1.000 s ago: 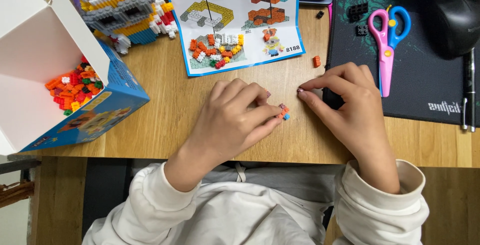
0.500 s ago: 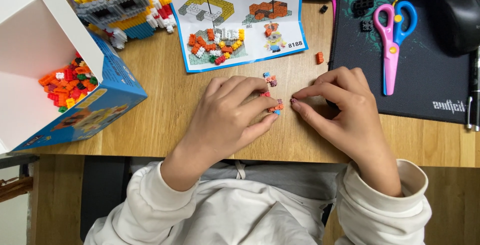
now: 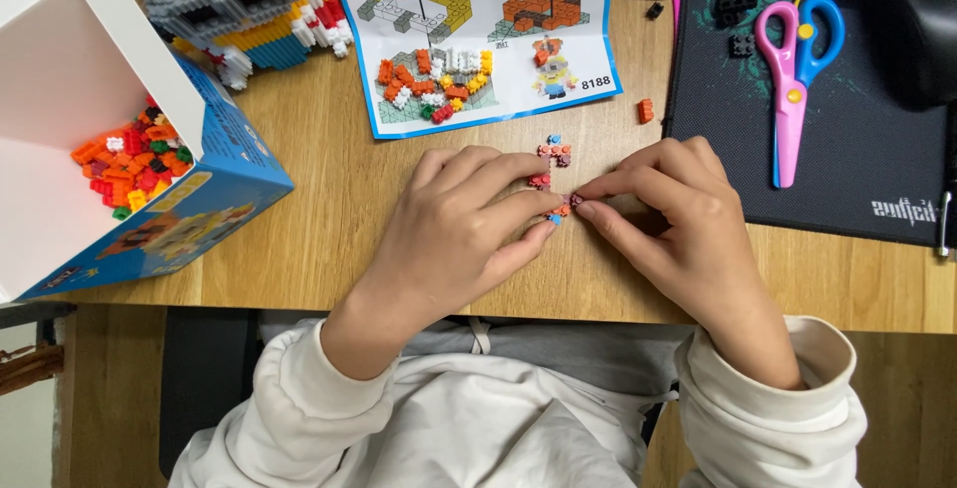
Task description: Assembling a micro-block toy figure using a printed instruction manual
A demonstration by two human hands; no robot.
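Note:
My left hand (image 3: pixel 454 224) and my right hand (image 3: pixel 678 224) meet at their fingertips over the wooden desk (image 3: pixel 329 179). Between them they pinch a tiny cluster of orange, red and blue bricks (image 3: pixel 561 209). Just above the fingertips lies another small group of loose bricks (image 3: pixel 553 150) in pink, red and blue. A single orange brick (image 3: pixel 646 109) lies apart, further right. Above the hands is a printed instruction sheet (image 3: pixel 478 29) with pictures of brick builds.
An open blue and white box (image 3: pixel 199 199) at the left holds several loose bricks (image 3: pixel 135 159). A partly built brick figure (image 3: pixel 239 4) stands at the back. A dark mat (image 3: pixel 847 159) on the right carries pink and blue scissors (image 3: pixel 793 69).
The view has shifted so the desk things sit lower and the hands more central. My fingertips stay pinched on the small bricks; a small group of loose bricks now shows above them.

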